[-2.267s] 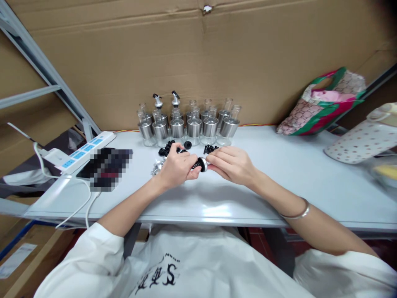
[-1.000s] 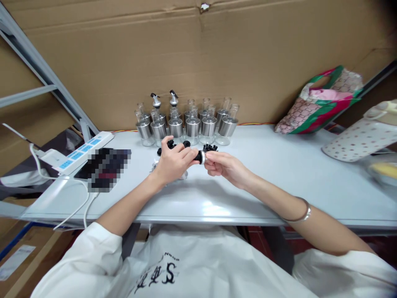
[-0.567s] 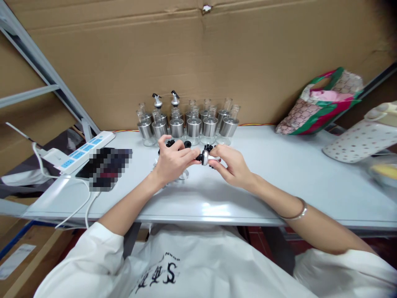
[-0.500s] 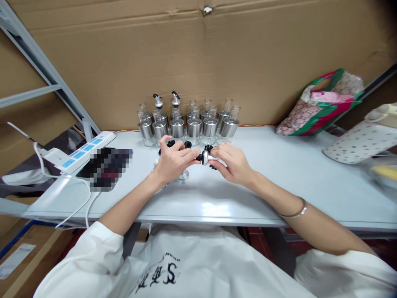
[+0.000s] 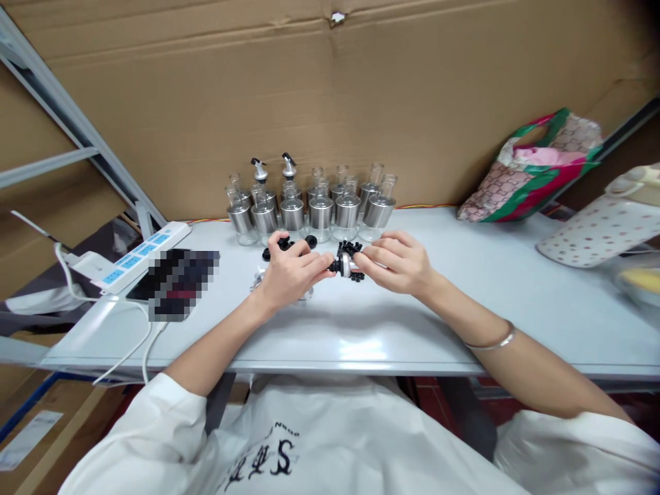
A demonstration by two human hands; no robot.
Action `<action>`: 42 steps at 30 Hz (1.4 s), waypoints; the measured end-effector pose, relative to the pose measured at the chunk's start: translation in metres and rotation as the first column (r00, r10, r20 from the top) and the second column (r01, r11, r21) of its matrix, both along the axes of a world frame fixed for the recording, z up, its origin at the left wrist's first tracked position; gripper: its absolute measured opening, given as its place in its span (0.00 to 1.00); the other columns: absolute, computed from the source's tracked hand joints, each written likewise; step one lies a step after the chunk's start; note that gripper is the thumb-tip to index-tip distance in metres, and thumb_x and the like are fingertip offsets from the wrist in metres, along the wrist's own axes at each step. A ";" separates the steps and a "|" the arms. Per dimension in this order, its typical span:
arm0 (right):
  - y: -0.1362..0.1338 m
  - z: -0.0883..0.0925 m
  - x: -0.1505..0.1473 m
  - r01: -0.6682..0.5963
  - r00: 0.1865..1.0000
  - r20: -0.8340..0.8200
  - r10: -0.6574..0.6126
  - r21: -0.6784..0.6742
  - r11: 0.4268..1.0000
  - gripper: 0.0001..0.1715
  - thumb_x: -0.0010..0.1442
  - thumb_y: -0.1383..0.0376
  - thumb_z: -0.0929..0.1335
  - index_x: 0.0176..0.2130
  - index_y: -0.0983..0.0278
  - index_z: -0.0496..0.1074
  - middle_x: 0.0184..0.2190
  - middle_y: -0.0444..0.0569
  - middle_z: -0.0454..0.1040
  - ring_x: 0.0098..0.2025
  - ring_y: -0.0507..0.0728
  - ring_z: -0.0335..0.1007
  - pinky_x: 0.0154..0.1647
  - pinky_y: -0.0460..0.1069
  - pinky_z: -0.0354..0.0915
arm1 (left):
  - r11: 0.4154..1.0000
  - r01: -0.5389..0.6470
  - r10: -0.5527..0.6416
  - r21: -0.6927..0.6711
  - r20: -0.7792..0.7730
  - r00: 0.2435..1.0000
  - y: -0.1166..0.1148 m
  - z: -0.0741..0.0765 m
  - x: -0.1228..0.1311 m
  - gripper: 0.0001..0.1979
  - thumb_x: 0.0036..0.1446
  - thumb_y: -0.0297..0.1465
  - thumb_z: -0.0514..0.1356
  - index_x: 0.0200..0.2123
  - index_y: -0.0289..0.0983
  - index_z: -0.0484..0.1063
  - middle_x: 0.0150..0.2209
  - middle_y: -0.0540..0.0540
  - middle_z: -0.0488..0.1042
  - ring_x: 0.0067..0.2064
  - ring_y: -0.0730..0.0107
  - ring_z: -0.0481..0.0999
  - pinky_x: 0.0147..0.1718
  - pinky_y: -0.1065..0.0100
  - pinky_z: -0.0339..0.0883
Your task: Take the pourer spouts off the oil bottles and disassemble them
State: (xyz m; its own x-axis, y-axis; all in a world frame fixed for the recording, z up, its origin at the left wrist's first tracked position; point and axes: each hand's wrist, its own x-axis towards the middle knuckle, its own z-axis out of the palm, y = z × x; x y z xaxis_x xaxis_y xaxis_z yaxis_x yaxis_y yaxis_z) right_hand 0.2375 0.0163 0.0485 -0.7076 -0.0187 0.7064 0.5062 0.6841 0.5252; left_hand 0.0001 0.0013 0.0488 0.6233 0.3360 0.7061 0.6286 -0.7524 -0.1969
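Observation:
A bottle pourer (image 5: 346,265) with a silver collar and a black ribbed stopper lies level between my two hands. My left hand (image 5: 289,273) is closed on its black stopper end, thumb and fingers pinched together. On the spout side, my right hand (image 5: 399,263) pinches the silver spout, whose tip is hidden by the fingers. Small black parts (image 5: 350,247) lie in a pile just behind the pourer. More black pieces, including a black round cap (image 5: 311,241), are partly covered by my left hand. Clear and silvery pieces (image 5: 257,277) show beside that hand.
Several glass bottles with steel sleeves (image 5: 320,212) stand in rows at the back; two carry pourers (image 5: 289,165). At left are a power strip (image 5: 139,258) and a dark phone-like device (image 5: 180,285) with cables. A patterned bag (image 5: 515,185) and a dotted jug (image 5: 592,230) stand at right.
My right hand has shifted slightly right along the spout, and its fingers are less curled. My left hand keeps its hold on the stopper end. The view has moved a little.

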 end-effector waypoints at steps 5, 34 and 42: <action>0.000 -0.003 0.001 0.030 1.000 0.002 -0.030 -0.149 0.988 0.08 0.63 0.64 0.64 0.33 0.56 0.71 0.26 0.42 0.75 0.29 0.52 0.67 0.33 0.51 0.62 | 0.999 0.026 -0.025 -0.037 0.030 0.999 0.000 -0.003 0.002 0.12 0.64 0.37 0.49 0.36 0.41 0.70 0.23 0.54 0.75 0.31 0.69 0.70 0.48 0.55 0.46; -0.019 0.006 -0.017 -0.222 0.973 -0.228 -0.015 -0.959 0.174 0.23 0.65 0.52 0.57 0.25 0.63 0.59 0.20 0.41 0.59 0.22 0.50 0.54 0.25 0.47 0.54 | 0.994 0.108 -0.107 -0.009 0.036 0.994 0.003 -0.002 -0.004 0.08 0.63 0.33 0.53 0.42 0.39 0.69 0.39 0.46 0.79 0.39 0.70 0.77 0.49 0.59 0.56; -0.016 0.002 -0.022 -0.470 0.873 -0.474 -0.117 -0.751 -0.463 0.26 0.59 0.48 0.65 0.22 0.64 0.59 0.18 0.38 0.57 0.19 0.48 0.55 0.24 0.48 0.53 | 0.990 0.142 -0.142 0.018 -0.003 0.990 0.007 -0.002 -0.006 0.10 0.64 0.36 0.52 0.41 0.37 0.69 0.36 0.46 0.79 0.35 0.71 0.76 0.50 0.58 0.55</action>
State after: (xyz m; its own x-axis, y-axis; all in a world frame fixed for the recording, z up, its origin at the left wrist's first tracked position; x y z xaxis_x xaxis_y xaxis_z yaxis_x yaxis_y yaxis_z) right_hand 0.2152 0.0004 0.0510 -0.7016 0.7121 0.0256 0.0506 0.0856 -0.9950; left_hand -0.0062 0.0086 0.0464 0.6652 0.2311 0.7100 0.5153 -0.8302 -0.2126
